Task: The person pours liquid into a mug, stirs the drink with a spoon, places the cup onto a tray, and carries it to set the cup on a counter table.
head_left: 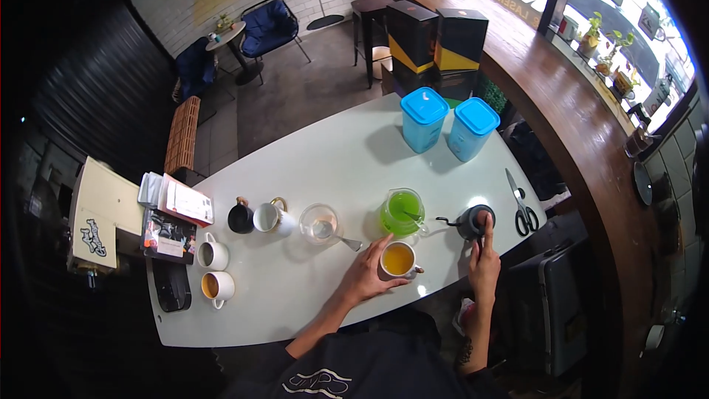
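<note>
While the left hand [365, 272] curls its fingers round the white cup [398, 259], just nearside of the green jug [403, 209], keep it level; right of that jug, the right hand [484, 264] touches the black kettle [468, 224], its grip unclear.

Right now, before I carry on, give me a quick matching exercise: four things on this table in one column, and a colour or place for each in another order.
Things:
1. cup
2. glass jug
3. scissors
4. dark kettle

Colour or place:
A. bright green contents
B. under the fingers of the right hand
C. between the thumb and fingers of the left hand
D. lying right of every other listed thing

Right pairs: 1-C, 2-A, 3-D, 4-B
</note>
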Motion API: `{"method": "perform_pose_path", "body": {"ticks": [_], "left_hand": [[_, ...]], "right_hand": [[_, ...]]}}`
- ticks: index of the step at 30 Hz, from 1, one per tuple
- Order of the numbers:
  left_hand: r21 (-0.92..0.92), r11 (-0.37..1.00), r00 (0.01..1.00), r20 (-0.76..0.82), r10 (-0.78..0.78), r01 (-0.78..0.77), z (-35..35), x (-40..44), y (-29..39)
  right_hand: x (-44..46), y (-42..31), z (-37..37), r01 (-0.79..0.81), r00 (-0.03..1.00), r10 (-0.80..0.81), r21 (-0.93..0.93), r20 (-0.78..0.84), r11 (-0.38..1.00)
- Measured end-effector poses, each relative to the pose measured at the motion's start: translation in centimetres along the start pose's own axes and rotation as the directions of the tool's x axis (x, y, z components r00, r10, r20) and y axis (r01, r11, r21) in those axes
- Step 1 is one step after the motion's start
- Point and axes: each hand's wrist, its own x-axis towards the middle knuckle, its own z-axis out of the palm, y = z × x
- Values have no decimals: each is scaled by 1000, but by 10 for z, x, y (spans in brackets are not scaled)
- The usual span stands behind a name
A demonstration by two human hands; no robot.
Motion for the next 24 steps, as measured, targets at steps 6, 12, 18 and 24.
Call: {"method": "perform_pose_path", "body": {"ticks": [6, 12, 18, 24], "left_hand": [[-84, 994, 988, -144, 58, -70, 4, -28, 0], [-482, 875, 944, -310, -115, -52, 15, -76, -20], [-789, 589, 825, -444, -349, -176, 8, -132, -24], [-825, 382, 537, -562, -629, -416, 22, -213, -25]], "right_hand": [[4, 6, 2, 91, 996, -90, 138, -9, 986], [2, -7, -15, 131, 968, -139, -52, -209, 990], [-8, -59, -2, 349, 934, -312, 261, -173, 900], [-79, -118, 32, 547, 741, -662, 471, 113, 692]]}}
